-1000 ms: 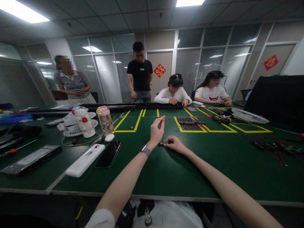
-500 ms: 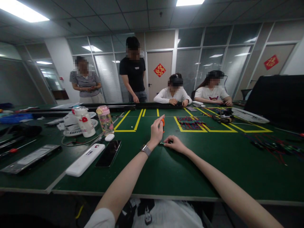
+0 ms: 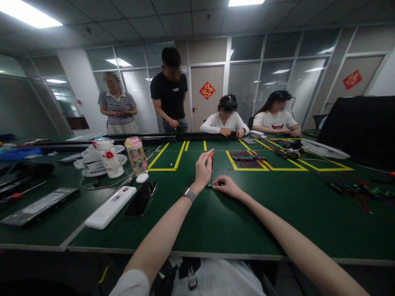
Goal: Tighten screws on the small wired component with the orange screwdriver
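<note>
My left hand [image 3: 203, 170] is raised over the green table [image 3: 216, 218], its fingers pinched round the orange handle of a small screwdriver [image 3: 211, 161] that stands upright, tip down. My right hand [image 3: 227, 187] lies on the table just to the right of the tip, fingers curled on a small dark part [image 3: 221, 183] and pressing it down. A watch is on my left wrist.
A black phone [image 3: 141, 199], a white case [image 3: 110, 207], a white mouse [image 3: 142, 178], two bottles [image 3: 136, 156] and a fan lie to the left. Bundles of red and blue wires [image 3: 247, 159] lie in yellow-taped squares ahead. Two people sit opposite, two others stand behind.
My hands have hardly moved; the left one still turns the screwdriver in place. The two standing people have walked to the right along the far side of the table.
</note>
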Available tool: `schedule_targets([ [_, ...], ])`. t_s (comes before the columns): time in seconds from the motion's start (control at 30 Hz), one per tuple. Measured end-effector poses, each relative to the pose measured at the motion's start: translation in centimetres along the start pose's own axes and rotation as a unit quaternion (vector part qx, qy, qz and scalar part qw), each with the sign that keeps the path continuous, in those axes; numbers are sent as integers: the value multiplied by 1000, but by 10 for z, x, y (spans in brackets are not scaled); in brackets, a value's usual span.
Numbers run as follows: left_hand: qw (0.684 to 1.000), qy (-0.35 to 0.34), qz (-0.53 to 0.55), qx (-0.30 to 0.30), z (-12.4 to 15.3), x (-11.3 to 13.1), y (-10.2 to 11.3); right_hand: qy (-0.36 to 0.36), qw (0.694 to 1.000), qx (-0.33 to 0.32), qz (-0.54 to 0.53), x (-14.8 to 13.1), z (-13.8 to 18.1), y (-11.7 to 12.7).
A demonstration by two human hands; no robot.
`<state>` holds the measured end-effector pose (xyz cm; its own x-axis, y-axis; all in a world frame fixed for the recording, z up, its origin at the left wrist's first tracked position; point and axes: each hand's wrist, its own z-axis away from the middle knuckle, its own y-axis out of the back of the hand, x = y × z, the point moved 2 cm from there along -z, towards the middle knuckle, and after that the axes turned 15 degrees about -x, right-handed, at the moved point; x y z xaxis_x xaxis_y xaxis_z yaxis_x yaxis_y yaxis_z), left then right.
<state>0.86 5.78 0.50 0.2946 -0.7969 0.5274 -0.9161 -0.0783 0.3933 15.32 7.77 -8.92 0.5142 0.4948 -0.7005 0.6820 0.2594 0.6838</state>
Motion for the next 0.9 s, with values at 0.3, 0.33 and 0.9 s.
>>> schedule_targets([
  [0.3,999,11,-46,18,1,0,1,-7,1000,-2,-3,-1,1,0],
  [0.33,998,15,-53,24,1,1,1,-8,1000,-1,-4,-1,1,0],
  [0.9,998,13,-53,27,1,0,1,-5,1000,2,-14,1,0,-1],
])
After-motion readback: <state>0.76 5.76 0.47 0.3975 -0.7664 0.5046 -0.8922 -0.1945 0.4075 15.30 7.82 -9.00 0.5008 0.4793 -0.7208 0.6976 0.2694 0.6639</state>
